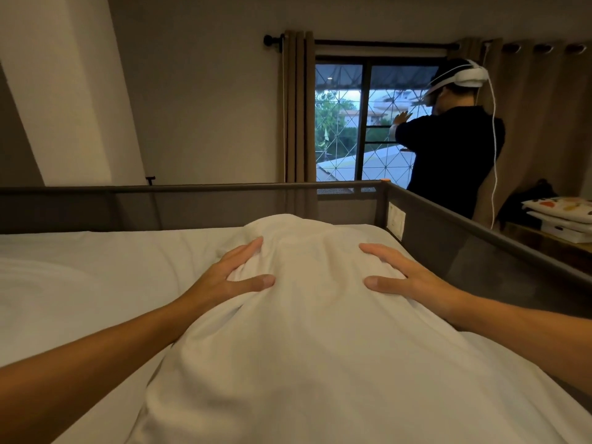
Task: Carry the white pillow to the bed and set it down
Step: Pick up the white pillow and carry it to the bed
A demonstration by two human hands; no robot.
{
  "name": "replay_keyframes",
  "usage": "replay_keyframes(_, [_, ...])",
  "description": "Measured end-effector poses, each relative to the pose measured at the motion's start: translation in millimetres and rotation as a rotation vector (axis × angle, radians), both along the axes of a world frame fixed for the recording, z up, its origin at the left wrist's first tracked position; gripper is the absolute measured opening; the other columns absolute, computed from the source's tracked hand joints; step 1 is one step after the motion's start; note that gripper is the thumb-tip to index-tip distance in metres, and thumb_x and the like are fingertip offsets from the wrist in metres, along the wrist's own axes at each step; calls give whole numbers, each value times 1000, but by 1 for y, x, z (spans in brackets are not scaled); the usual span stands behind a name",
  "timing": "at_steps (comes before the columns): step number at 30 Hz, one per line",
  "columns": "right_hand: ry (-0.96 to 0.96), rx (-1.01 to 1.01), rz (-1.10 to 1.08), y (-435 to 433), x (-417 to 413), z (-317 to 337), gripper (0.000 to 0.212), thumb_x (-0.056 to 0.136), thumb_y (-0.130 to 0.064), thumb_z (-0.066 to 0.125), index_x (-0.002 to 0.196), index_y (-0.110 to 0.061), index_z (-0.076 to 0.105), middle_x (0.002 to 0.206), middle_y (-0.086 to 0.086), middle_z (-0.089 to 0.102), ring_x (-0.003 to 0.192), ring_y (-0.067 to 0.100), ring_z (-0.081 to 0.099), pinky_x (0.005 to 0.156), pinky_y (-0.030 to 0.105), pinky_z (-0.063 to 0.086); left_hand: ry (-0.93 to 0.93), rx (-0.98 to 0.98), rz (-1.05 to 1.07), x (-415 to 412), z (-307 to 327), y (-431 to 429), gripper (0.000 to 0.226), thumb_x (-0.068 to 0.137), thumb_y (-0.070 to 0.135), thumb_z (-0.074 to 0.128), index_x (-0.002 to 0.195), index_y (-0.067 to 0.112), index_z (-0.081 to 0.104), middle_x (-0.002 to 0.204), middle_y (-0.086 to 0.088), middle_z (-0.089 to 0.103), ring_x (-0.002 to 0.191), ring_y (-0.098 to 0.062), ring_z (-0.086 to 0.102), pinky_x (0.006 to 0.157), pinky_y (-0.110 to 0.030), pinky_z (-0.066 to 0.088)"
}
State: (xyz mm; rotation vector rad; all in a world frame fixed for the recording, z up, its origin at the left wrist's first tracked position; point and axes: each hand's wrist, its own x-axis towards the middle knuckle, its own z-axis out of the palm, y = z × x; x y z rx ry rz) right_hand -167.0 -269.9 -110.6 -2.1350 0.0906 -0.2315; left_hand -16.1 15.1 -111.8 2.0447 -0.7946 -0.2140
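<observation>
The white pillow [307, 331] stretches from the bottom of the view to the far right corner of the bed [80, 283], lying over the white sheet. My left hand [237, 274] clasps its left side, thumb on top and fingers pressed into the fabric. My right hand [407, 277] clasps its right side the same way. Both hands sit near the pillow's far end. Whether the near end of the pillow rests on the sheet I cannot tell.
A dark metal mesh rail [480, 248] runs along the bed's far and right sides. Beyond it a person in black [455, 149] with a white headset stands at a window between brown curtains. Folded bedding [563, 213] lies on a stand at the right.
</observation>
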Motion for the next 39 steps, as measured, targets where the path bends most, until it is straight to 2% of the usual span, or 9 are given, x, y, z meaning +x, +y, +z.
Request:
replay_keyframes(1, [-11, -12, 4, 1, 1, 4, 70, 75, -52, 68, 139, -49, 40, 146, -26, 31, 119, -13, 36, 95, 20, 31, -18, -2, 0, 1, 4, 0, 100, 33, 92, 52, 125, 65, 25, 154, 15, 25, 139, -21, 32, 108, -45, 33])
replay_keyframes(6, [-71, -83, -16, 2, 2, 23, 70, 67, -56, 69, 133, -50, 47, 151, -24, 27, 136, 7, 33, 108, 31, 29, -139, 15, -21, -2, 25, -1, 105, 31, 91, 54, 129, 55, 42, 156, 11, 24, 141, -20, 27, 111, -43, 26])
replay_keyframes(10, [-167, -145, -24, 1, -1, 44, 75, 57, -67, 72, 127, -53, 52, 153, -25, 26, 138, 4, 31, 115, 37, 27, -221, -37, -37, -8, 53, -1, 99, 37, 84, 60, 129, 51, 47, 156, 12, 22, 142, -17, 24, 111, -41, 23])
replay_keyframes(12, [-233, -169, -35, 4, -4, 60, 77, 54, -67, 74, 127, -52, 54, 153, -25, 27, 139, 1, 30, 115, 35, 26, -264, -63, -39, -10, 68, 2, 98, 38, 84, 60, 130, 52, 46, 157, 15, 19, 142, -14, 22, 112, -42, 22])
replay_keyframes(16, [-376, -240, -39, 19, -10, 99, 75, 59, -54, 75, 130, -45, 54, 154, -24, 26, 136, -8, 25, 102, 14, 25, -381, -147, -58, -20, 101, 17, 82, 51, 71, 67, 129, 55, 46, 156, 21, 17, 134, 0, 19, 110, -33, 19])
replay_keyframes(21, [-511, -301, -19, 50, -19, 153, 76, 60, -58, 79, 131, -44, 55, 154, -20, 28, 140, 0, 27, 112, 28, 24, -495, -252, -14, -36, 149, 50, 76, 51, 64, 70, 124, 54, 51, 154, 18, 23, 131, 0, 24, 106, -28, 20])
replay_keyframes(30, [-678, -245, 113, 137, -32, 229, 64, 74, -37, 77, 134, -39, 54, 154, -19, 29, 134, 2, 35, 106, 24, 31, -686, -280, 90, -75, 242, 153, 68, 55, 59, 73, 121, 50, 58, 151, 16, 33, 132, -2, 32, 104, -24, 25])
replay_keyframes(36, [-764, -175, 245, 199, -16, 245, 65, 70, -38, 79, 131, -36, 58, 152, -14, 35, 136, 0, 38, 105, 18, 31, -738, -249, 207, -110, 262, 229, 69, 52, 59, 75, 119, 47, 61, 148, 16, 38, 133, -1, 34, 109, -28, 26])
replay_keyframes(39, [-766, -147, 343, 229, -2, 242, 69, 64, -47, 79, 129, -39, 59, 152, -14, 35, 136, 1, 38, 107, 21, 30, -749, -215, 290, -125, 260, 265, 71, 50, 60, 75, 118, 48, 61, 148, 15, 38, 134, 0, 33, 110, -28, 26])
